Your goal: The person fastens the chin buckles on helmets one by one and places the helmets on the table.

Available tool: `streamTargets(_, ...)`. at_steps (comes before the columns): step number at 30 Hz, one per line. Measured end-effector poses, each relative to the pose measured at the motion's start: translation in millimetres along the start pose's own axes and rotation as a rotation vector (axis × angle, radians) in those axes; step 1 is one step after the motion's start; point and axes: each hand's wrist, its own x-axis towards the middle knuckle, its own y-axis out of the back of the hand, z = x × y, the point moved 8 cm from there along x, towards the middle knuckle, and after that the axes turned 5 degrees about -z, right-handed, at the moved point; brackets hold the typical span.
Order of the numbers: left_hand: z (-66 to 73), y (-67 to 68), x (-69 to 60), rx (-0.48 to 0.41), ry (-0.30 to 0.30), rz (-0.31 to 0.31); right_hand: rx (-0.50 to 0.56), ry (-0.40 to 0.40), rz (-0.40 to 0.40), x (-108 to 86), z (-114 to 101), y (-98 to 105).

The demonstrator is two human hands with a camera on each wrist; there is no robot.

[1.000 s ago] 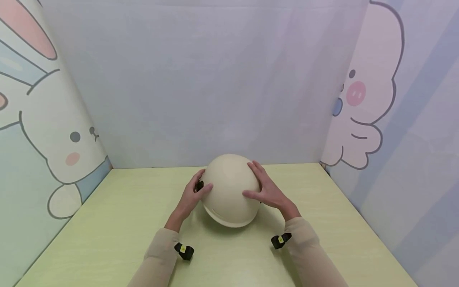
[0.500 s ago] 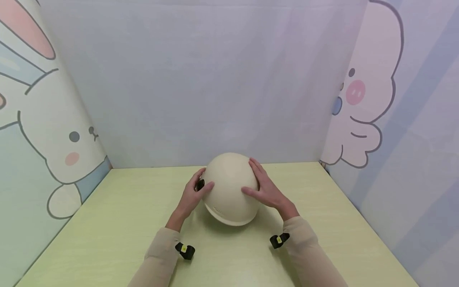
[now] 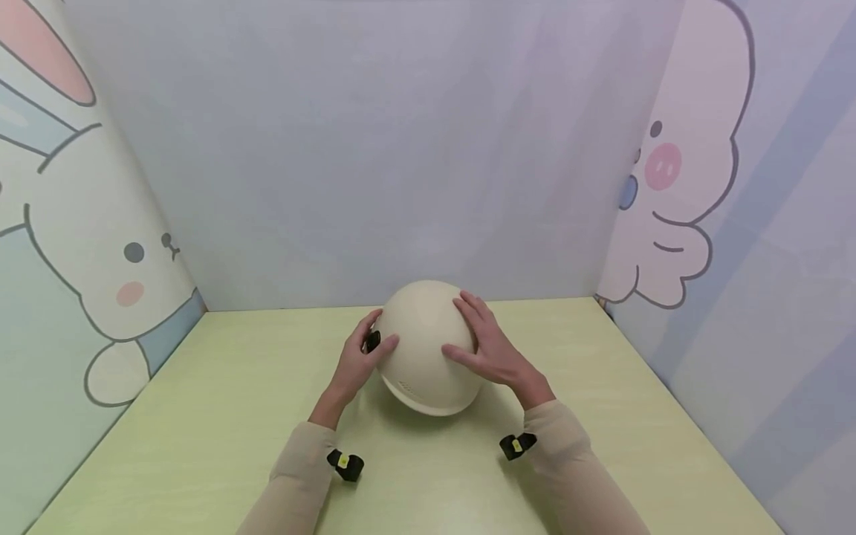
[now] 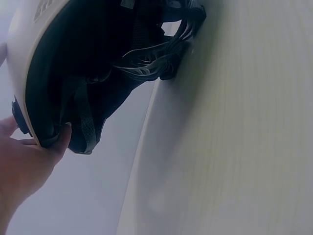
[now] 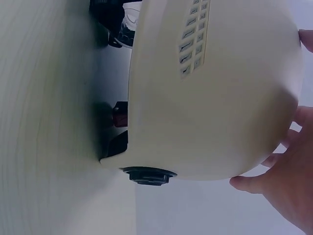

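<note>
A cream helmet (image 3: 421, 364) sits tilted on the table, its smooth shell facing up and its near rim raised. My left hand (image 3: 349, 364) grips the left edge; in the left wrist view, a fingertip (image 4: 62, 137) reaches inside the rim while other fingers stay outside. My right hand (image 3: 498, 353) rests spread on the upper right of the shell, thumb and fingertips touching it. Under the rim show dark lining and a hanging strap (image 4: 87, 120). Vent slots (image 5: 193, 44) and a black round fitting (image 5: 149, 176) appear in the right wrist view. Much of the inside is in shadow.
The pale yellow-green table (image 3: 221, 416) meets a plain grey-lilac backdrop (image 3: 374, 163) behind the helmet. Cartoon-printed panels stand at left (image 3: 60, 282) and right (image 3: 776, 267). A small black wrist device is on each sleeve.
My right hand has slid slightly left over the shell. The left hand keeps its hold on the edge. The whole head view has shifted a little, and the helmet sits slightly higher in it.
</note>
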Motion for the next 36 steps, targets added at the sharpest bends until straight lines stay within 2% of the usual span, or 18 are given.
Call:
streamTargets(12, 3.6, -0.7, 1.2, 0.001, 0.015, 0.017, -0.120, 0.022, 0.021, 2.3, -10, -3)
streamTargets(20, -6.3, 4.0, 1.0, -0.036, 0.162, 0.060, -0.149, 0.019, 0.014, 3.6, -11, -4)
streamTargets(28, -11.1, 4.2, -2.5, -0.036, 0.243, 0.077, -0.146, -0.001, -0.003, 3.5, -10, -7)
streamTargets(36, -8.5, 2.2, 0.0, -0.019, 0.205, 0.066, -0.145, -0.007, 0.021, 3.7, -9, -5)
